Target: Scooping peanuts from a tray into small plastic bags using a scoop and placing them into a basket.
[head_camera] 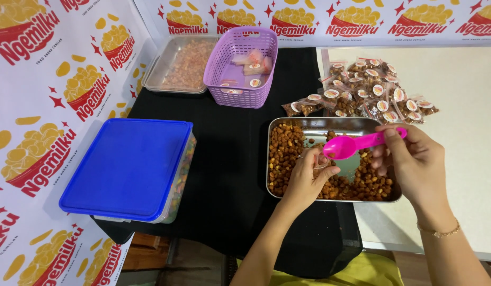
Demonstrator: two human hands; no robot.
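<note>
Pinching the handle end of a pink measuring spoon (356, 144), the right hand (415, 167) has its grip closed on it with thumb and fingertips; the spoon hangs over the steel tray (330, 126), just above the snack pieces.

- Spoon: long axis runs nearly level, left to right across the tray; bowl points left toward the left hand (307, 177), handle points right and slightly away. Bowl looks empty, as far as can be told.
- Left hand: over the near-middle of the tray, fingers curled tight on what seems a small clear plastic pouch (317, 161), touching the spoon's bowl; the pouch is too faint to describe further.
- Step in hand, as judged: a portioning stage, spoon bowl meeting pouch mouth. The move at hand calls for a steady pouch opening and a level spoon.
- Tray contents: brown coated nuts (285, 153), heaped at the left side and near edge, bare metal at the centre.
- Beyond the tray, far right: a pile of filled small packets (370, 92) with round labels.
- Beyond the tray, far left: purple basket (243, 66), then a second metal tray (184, 63) of pale snack.
- Left of the tray: blue-lidded container (129, 167) on the black tabletop (229, 159).
</note>
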